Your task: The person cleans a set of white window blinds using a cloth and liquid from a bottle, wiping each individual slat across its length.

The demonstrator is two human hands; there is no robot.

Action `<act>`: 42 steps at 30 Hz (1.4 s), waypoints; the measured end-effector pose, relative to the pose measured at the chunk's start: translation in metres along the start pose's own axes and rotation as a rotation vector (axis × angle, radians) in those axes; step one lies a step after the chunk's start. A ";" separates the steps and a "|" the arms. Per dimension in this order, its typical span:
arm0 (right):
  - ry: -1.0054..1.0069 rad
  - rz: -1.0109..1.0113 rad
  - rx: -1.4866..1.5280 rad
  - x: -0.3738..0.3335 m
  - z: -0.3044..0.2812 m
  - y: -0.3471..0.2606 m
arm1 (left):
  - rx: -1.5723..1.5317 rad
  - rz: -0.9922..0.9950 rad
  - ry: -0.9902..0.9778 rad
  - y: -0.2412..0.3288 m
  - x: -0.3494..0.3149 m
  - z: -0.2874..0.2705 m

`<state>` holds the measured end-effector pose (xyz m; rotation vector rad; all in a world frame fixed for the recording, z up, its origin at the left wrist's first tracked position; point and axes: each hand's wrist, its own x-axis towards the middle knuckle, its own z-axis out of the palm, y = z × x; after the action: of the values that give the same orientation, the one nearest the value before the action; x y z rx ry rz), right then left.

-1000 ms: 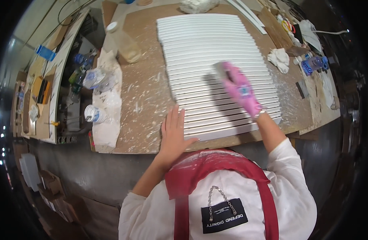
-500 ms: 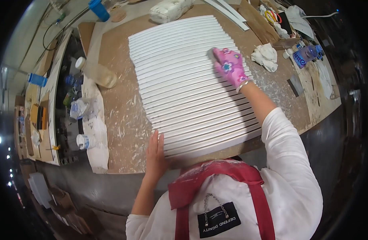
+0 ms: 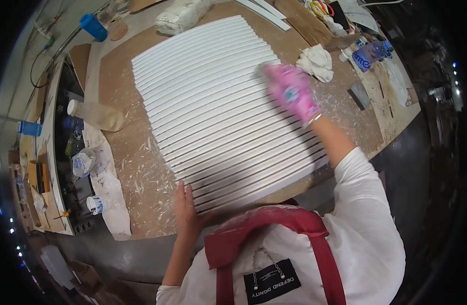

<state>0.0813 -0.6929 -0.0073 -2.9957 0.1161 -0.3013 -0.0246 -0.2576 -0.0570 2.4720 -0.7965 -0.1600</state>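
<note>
Long white slats (image 3: pixel 208 101) lie side by side in a wide panel on the brown work board (image 3: pixel 126 168). My right hand (image 3: pixel 293 94), in a pink flowered glove, is over their right part. At its fingertips is a small grey pad (image 3: pixel 265 68), blurred by motion and mostly covered by the glove; its exact kind is unclear. My bare left hand (image 3: pixel 186 211) rests against the near left corner of the slats, fingers stretched out and holding nothing.
A crumpled white cloth (image 3: pixel 316 63) and a dark grey flat piece (image 3: pixel 359 95) lie right of the slats. A purple-labelled bottle (image 3: pixel 368 56) is farther right. A cloudy bottle (image 3: pixel 99 116) lies at left; a white wrapped bundle (image 3: pixel 182 16) sits behind.
My gloved right hand has moved rightward across the slats with the grey pad, toward their right ends. My left hand stays at the near left corner. The whole view has shifted and turned slightly.
</note>
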 end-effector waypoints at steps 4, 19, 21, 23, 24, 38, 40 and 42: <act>0.095 -0.253 -0.085 -0.020 0.012 -0.061 | -0.008 0.015 0.016 -0.003 -0.005 -0.006; 0.128 0.149 -0.146 -0.056 0.006 0.060 | -0.097 -0.302 0.270 0.011 -0.025 0.019; 0.066 0.325 -0.195 -0.063 -0.006 0.104 | -0.069 -0.304 0.235 0.016 -0.020 0.018; 0.106 0.189 -0.121 -0.061 -0.004 0.091 | -0.073 -0.282 0.282 0.010 -0.027 0.024; 0.123 0.062 -0.093 -0.060 -0.006 0.073 | -0.119 -0.285 0.269 0.009 -0.030 0.022; 0.007 -0.449 0.151 -0.094 -0.007 -0.148 | 0.006 -0.189 0.234 -0.011 -0.041 0.021; 0.067 -0.138 0.022 -0.092 0.004 -0.064 | -0.016 -0.190 0.219 -0.009 -0.042 0.024; 0.309 -0.017 -0.229 -0.097 -0.009 0.000 | 0.002 -0.203 0.214 -0.007 -0.037 0.027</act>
<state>-0.0151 -0.6851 -0.0169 -3.1499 0.1647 -0.8030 -0.0584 -0.2432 -0.0853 2.5158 -0.4563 0.0331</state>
